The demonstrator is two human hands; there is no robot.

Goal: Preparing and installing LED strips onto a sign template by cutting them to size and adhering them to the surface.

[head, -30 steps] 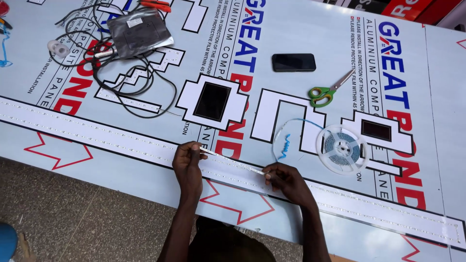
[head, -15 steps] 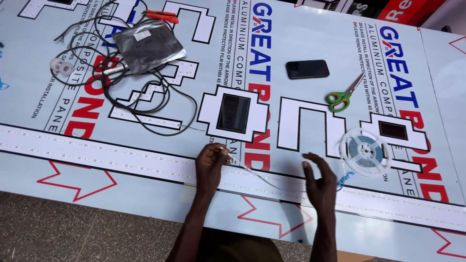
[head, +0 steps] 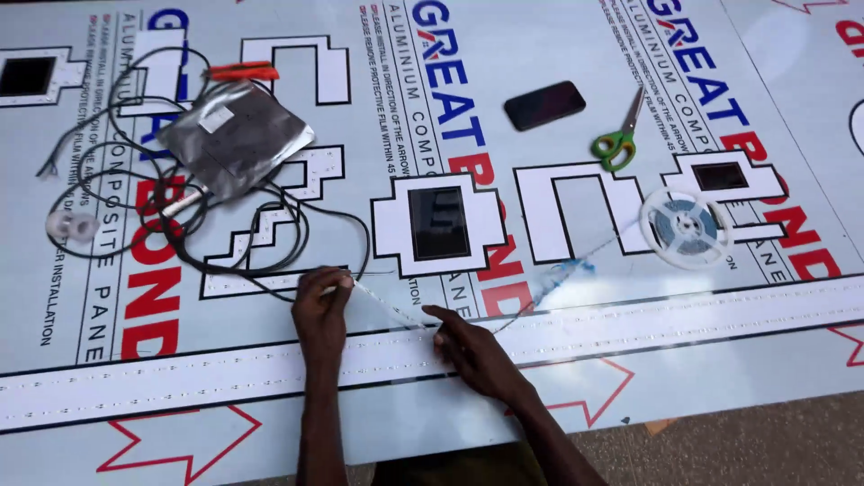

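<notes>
Thin clear strip [head: 387, 308]: lifted just above the long white band [head: 630, 328] on the printed panel [head: 558, 36], running off toward the reel [head: 686, 227]. Long axis runs L-R, slightly down toward R, pointing at the reel. L hand [head: 321, 310]: grip pinched shut on the strip's L end. R hand [head: 468, 346]: fingertips closed on it further R, nearer the reel. Strip spans between both hands. Beyond: scissors [head: 617, 144], phone [head: 544, 104], foil pouch [head: 236, 135], black cables [head: 270, 256].

scissors [head: 617, 144]: green handles | phone [head: 544, 104]: black | reel [head: 685, 227]: white | pouch [head: 236, 137]: silver | panel [head: 576, 54]: white, blue-red lettering
</notes>
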